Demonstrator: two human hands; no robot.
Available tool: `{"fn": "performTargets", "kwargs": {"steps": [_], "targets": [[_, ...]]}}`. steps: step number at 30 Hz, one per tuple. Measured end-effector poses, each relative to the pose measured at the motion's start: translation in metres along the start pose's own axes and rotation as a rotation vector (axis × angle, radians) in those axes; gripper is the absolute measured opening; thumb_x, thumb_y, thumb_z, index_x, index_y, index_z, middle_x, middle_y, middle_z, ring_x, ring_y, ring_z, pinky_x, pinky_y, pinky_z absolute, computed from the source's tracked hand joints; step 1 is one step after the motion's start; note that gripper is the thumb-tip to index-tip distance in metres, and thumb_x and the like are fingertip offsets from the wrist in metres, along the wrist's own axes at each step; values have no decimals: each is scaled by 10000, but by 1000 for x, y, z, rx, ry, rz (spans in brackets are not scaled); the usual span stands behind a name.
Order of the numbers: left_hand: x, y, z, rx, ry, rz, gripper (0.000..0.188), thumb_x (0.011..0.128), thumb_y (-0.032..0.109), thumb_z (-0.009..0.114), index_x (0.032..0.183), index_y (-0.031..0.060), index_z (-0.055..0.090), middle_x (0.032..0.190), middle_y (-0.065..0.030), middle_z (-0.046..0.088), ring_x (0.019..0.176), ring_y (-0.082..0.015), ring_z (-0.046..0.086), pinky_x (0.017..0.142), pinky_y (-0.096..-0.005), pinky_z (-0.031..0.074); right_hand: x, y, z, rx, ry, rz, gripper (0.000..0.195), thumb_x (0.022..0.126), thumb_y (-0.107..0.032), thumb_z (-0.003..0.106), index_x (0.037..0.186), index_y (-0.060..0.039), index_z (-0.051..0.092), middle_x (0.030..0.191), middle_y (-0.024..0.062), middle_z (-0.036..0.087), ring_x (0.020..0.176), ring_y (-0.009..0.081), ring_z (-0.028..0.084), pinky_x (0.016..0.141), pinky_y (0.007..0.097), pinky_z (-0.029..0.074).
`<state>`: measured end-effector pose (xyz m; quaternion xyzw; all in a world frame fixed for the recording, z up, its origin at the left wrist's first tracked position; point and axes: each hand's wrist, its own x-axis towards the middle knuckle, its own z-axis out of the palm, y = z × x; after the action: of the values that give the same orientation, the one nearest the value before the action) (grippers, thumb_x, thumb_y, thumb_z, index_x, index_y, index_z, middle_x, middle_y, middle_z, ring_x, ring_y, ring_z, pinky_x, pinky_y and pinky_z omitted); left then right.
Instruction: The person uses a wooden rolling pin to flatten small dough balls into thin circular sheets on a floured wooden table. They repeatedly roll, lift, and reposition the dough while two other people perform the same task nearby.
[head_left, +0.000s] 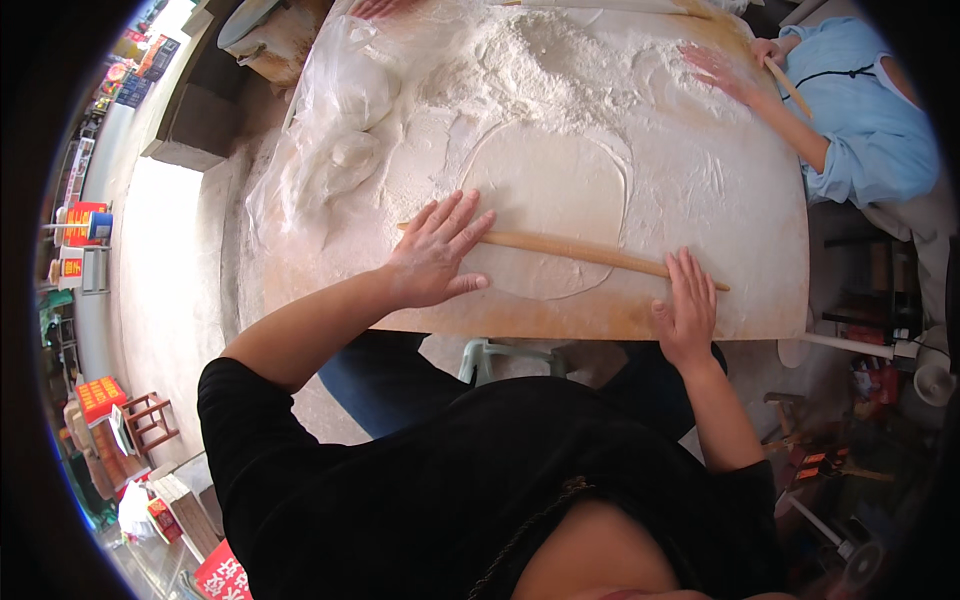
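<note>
A long, tapered wooden rolling pin (555, 245) lies across a thin round dough sheet (551, 180), slanting down to the right. My left hand (439, 251) rests flat on the pin's left part, fingers spread, with the tip poking out beyond them. Close to the other end, my right hand (688, 304) lies over the pin with fingers stretched forward. Neither hand curls round the wood. The sheet's near edge curves out below the pin, towards the front of the floured table (750, 202).
A heap of flour (536, 56) stands behind the dough. Clear plastic bags (352, 97) with pale lumps inside lie at left. Across the right corner, a person's hand (716, 71) touches the table; their other hand holds a thin wooden stick (789, 88). Another hand (379, 7) shows at the top.
</note>
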<state>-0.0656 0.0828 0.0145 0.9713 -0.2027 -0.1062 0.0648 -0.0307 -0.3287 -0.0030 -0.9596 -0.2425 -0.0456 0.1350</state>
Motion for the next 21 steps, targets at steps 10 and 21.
{"fn": "performTargets", "kwargs": {"steps": [10,21], "targets": [[58,-12,-9,14,156,-130,778,940,612,407,1526,122,260,1595,-180,179,1474,-362,162,1175,-514,167,16,10,16,-94,17,253,627,943,-492,488,1421,-87,452,1511,173,384,1404,331,335,1117,522,232],[-5,12,-2,-123,47,-100,854,910,675,405,1538,127,217,1598,-190,152,1478,-384,127,1169,-571,103,-22,-20,0,178,17,76,411,865,-364,666,1098,-37,575,1387,202,483,1307,381,415,1000,510,341]]}}
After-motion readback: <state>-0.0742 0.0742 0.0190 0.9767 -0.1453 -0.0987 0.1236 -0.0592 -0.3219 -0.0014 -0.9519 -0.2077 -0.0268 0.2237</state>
